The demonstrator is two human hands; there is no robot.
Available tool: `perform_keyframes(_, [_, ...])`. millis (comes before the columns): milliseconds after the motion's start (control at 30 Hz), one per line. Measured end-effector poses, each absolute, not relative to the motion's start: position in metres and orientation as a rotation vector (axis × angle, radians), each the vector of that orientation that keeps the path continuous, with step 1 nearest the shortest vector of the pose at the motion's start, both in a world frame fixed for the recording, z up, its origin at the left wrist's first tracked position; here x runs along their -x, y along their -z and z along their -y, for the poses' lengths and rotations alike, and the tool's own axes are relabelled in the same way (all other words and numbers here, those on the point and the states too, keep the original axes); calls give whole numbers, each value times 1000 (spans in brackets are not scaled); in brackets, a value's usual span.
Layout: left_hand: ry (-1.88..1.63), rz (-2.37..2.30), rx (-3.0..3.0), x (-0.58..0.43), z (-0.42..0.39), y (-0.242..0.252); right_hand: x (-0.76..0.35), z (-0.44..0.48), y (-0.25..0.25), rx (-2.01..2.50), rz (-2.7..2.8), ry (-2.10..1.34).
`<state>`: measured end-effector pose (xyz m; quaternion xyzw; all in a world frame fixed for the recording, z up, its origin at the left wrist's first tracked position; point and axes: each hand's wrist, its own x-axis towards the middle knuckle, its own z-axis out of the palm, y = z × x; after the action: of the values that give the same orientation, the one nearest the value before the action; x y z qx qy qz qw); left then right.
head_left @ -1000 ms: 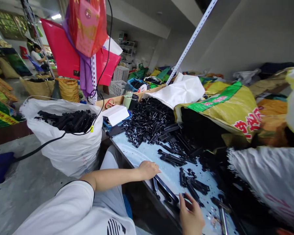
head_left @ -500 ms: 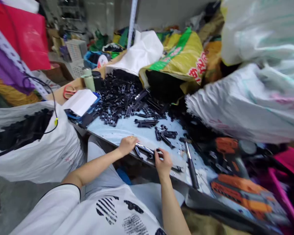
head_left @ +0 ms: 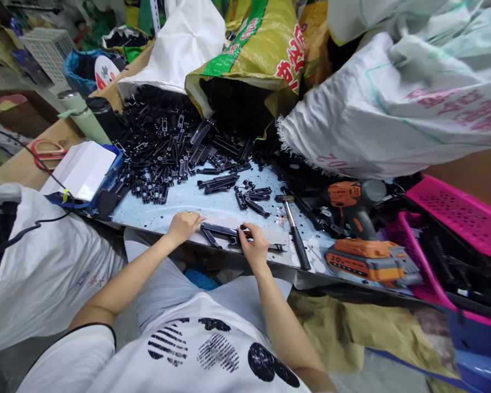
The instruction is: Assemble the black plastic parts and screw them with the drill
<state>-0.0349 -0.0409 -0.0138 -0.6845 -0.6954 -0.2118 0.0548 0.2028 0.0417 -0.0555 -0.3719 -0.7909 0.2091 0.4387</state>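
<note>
A long black hinged part (head_left: 220, 229) with a glossy top lies at the table's front edge, between my two hands. My left hand (head_left: 184, 226) has its thumb and fingers pinched at the left end of this part. At the other end, my right hand (head_left: 253, 245) is closed around it with thumb and fingertips. A thin black leg (head_left: 211, 239) angles down from the part's left end. Just right of my right hand, another slim black piece (head_left: 277, 248) rests on the table. What lies under my right fingers is partly hidden.
A hammer (head_left: 297, 234) and an orange cordless drill (head_left: 360, 234) stand to the right, beside a pink basket (head_left: 458, 213). Heaped black parts (head_left: 159, 147) spread behind my hands, before open sacks. White card (head_left: 84, 170), red scissors (head_left: 49, 153) and a green bottle (head_left: 85, 117) are at left.
My view has swung right and downward, so the scene sits further left and higher. Both hands stay on the hinged part, with little visible change in their grip.
</note>
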Motion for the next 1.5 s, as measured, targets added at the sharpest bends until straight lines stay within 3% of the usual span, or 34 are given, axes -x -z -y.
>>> perform_keyframes(200, [374,1883,2326,23,25,5,-209,-47,41,880,1932,-595])
perform_keyframes(533, [803,1905,2029,9,50,33,-233,-59,18,632,2299,-408])
perform_keyframes(667, [739,1786,2269,-9,40,20,-237,-59,21,511,2440,-301])
perform_keyframes(900, [353,1890,2671,-46,14,10,-251,-67,38,494,2558,-416])
perform_keyframes(1267, [470,2012,2605,-49,13,19,-259,-100,35,219,2800,-624])
perform_keyframes(1500, [287,1992,2479,-53,18,6,-262,-101,29,546,2794,-238])
